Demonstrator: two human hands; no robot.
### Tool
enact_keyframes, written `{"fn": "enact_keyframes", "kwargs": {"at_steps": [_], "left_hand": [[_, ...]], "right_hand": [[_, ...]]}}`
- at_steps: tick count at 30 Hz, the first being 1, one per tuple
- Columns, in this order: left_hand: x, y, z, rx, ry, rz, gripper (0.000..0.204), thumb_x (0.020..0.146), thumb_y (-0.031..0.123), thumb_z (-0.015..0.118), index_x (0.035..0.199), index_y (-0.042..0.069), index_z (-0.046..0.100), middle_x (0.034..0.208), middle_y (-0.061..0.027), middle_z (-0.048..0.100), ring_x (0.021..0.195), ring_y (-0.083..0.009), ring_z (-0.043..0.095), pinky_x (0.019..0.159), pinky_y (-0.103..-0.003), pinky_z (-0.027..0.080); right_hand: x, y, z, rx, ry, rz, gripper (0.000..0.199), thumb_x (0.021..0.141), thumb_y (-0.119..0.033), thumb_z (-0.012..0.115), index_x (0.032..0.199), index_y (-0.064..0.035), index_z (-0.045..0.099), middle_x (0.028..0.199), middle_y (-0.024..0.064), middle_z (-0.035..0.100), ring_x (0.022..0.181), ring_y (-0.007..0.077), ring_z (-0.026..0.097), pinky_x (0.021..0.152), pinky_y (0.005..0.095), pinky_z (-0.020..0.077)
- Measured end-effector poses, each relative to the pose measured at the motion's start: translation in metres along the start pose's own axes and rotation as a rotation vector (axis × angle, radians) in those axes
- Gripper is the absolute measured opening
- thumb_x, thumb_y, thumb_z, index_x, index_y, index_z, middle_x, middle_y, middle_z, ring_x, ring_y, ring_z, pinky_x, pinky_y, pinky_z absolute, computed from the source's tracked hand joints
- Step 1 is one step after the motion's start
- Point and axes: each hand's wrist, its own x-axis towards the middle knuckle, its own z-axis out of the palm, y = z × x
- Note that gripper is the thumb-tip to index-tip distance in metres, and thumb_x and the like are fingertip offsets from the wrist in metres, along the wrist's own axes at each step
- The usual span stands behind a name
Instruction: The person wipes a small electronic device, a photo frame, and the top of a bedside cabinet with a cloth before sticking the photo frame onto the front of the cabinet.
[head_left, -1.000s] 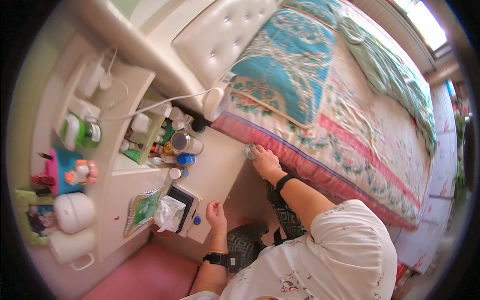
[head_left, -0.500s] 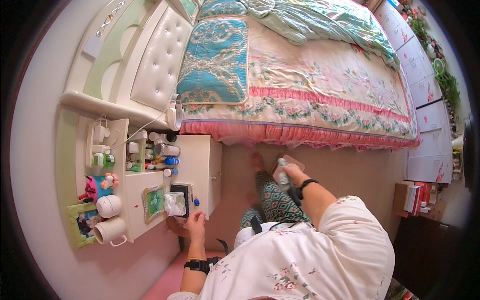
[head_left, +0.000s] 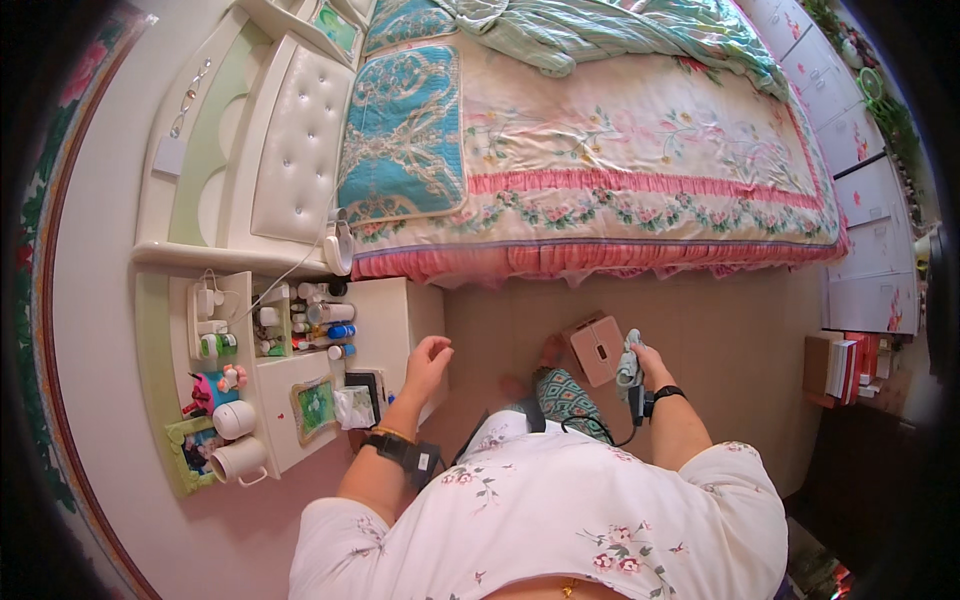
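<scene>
My right hand [head_left: 654, 370] grips a bunched, pale blue-green cloth [head_left: 629, 362] to the right of a pink stool [head_left: 598, 352] with a slot in its top. The stool stands on the floor by my feet. Beside the white bedside cabinet [head_left: 378, 300], my left hand [head_left: 429, 364] is raised, its fingers loosely bent and apart, with nothing visible in it. A white plastic packet [head_left: 354, 408] and a dark flat case [head_left: 364, 382] lie on the cabinet near my left forearm.
A bed with a floral cover [head_left: 560, 150] spans the far side. On the cabinet's shelves are several bottles [head_left: 335, 314], a white mug [head_left: 239, 460] and a green photo frame [head_left: 195, 450]. White drawers [head_left: 870, 240] and upright books [head_left: 840, 370] stand at the right.
My right hand has moved right with the cloth, away from the stool, which now shows fully. My left hand has shifted up and right, away from the packet. The view has moved slightly.
</scene>
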Motion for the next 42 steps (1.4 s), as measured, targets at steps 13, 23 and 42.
{"fn": "enact_keyframes", "kwargs": {"at_steps": [13,23,42], "left_hand": [[0.042,0.018,-0.005,0.058,-0.035,-0.06,0.02,0.079,0.01,0.057,0.097,0.002,0.056,0.083,-0.0034,0.058,0.077,-0.0106,0.054,0.07,-0.024,0.044],[0.08,0.034,-0.052,-0.049,0.149,-0.181,0.017,0.08,0.009,0.056,0.096,0.002,0.056,0.081,-0.002,0.057,0.074,-0.0109,0.053,0.067,-0.023,0.045],[0.093,-0.029,-0.042,-0.29,0.314,-0.629,0.02,0.084,0.007,0.053,0.103,0.001,0.052,0.087,-0.0054,0.058,0.077,-0.0109,0.054,0.071,-0.022,0.045]], "right_hand": [[0.013,-0.069,0.051,-0.116,-0.096,-0.061,0.014,0.083,-0.022,0.052,0.083,-0.0081,0.049,0.065,0.0025,0.05,0.051,0.015,0.049,0.045,0.0303,0.0419],[0.04,-0.124,0.149,-0.447,-0.332,-0.047,0.02,0.08,-0.022,0.056,0.094,-0.0078,0.051,0.074,0.0002,0.052,0.059,0.0115,0.051,0.051,0.0289,0.0435],[0.35,-0.323,0.402,-1.25,-0.012,-1.153,0.045,0.073,-0.026,0.06,0.115,-0.0097,0.054,0.104,0.0205,0.055,0.089,0.0349,0.057,0.073,0.0395,0.0479]]}}
